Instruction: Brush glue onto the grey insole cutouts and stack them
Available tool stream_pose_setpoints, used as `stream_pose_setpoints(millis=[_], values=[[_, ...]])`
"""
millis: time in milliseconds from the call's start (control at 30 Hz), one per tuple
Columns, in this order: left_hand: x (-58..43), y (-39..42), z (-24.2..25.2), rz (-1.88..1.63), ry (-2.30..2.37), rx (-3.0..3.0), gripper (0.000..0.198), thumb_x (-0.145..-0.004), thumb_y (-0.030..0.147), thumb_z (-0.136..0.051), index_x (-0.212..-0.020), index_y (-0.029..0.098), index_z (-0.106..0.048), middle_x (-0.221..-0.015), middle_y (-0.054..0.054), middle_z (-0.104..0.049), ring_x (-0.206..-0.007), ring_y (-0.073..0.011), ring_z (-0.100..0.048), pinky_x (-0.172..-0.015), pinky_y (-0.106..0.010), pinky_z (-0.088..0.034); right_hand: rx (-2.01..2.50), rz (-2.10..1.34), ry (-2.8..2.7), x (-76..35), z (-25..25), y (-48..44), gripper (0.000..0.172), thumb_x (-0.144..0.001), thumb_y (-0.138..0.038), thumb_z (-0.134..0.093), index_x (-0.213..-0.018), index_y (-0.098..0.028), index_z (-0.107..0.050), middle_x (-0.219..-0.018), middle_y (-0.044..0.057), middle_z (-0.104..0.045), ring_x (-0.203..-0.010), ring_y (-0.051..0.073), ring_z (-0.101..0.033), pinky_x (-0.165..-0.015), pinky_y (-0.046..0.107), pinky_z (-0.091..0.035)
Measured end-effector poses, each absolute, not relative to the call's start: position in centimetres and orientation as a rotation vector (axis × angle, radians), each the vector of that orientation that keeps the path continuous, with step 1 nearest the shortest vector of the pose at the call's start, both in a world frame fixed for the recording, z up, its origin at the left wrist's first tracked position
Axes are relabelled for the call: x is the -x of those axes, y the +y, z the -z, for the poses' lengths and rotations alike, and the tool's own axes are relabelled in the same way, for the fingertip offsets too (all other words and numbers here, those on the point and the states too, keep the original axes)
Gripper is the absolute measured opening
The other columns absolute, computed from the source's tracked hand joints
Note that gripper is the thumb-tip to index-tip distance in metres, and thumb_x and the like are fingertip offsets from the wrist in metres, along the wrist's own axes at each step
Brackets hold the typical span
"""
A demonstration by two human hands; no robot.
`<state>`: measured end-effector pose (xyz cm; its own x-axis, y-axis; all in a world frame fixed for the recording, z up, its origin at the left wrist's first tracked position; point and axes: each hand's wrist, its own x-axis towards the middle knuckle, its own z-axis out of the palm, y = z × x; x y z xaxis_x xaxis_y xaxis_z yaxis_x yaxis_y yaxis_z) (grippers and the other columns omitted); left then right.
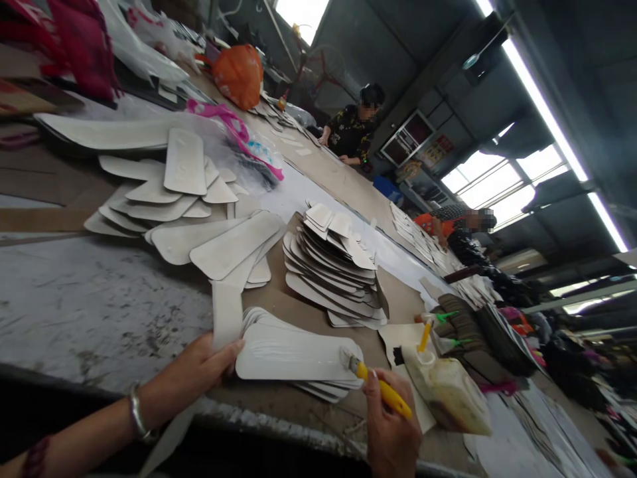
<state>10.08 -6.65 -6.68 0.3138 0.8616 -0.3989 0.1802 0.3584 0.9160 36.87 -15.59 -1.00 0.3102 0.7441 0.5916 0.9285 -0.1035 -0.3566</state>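
My right hand [393, 421] is closed around the yellow handle of a paintbrush [381, 390]. The brush's bristles touch the right end of a long white rounded piece [298, 352], the top one of a fanned stack. Wet, glossy streaks show on the left part of that piece. At the stack's left end, my left hand [215, 362] grips a pale strip [227, 312] between thumb and fingers. The strip stands up above the hand, and a pale length hangs below the wrist over the table edge. Some left fingers are hidden behind the strip.
Behind the stack stands a taller pile of similar pieces [331, 272], with a loose heap [164, 192] to its left. A cut-open plastic jug [448, 392] sits at right, near bottles with green nozzles. Two people work farther along the table [124, 318].
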Motion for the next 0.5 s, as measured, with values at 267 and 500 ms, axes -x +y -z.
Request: stream_pose_setpoints(millis=[267, 500], values=[[-10.1, -6.8, 7.6, -0.572, 1.212, -1.167, 0.045, -0.069, 0.063, -0.04, -0.053, 0.02, -0.042, -0.046, 0.005, -0.038, -0.048, -0.0129, -0.036, -0.049, -0.024, -0.028, 1.657, 0.414, -1.739, -32.9, 2.1, -15.9, 0.013, -0.089, -0.027, -0.048, -0.088, -0.021, -0.059, -0.081, 0.005, -0.062, -0.078, 0.016, -0.062, -0.069, 0.027, -0.05], [-10.0, -6.7, 8.4, -0.589, 1.215, -1.193, 0.045, -0.069, 0.062, -0.04, -0.053, 0.02, -0.042, -0.046, 0.005, -0.038, -0.048, -0.0128, -0.036, -0.048, -0.023, -0.028, 1.665, 0.453, -1.755, -34.1, 1.7, -16.4, 0.01, -0.088, -0.025, -0.05, -0.092, -0.021, -0.059, -0.085, 0.006, -0.061, -0.082, 0.017, -0.061, -0.072, 0.028, -0.051]])
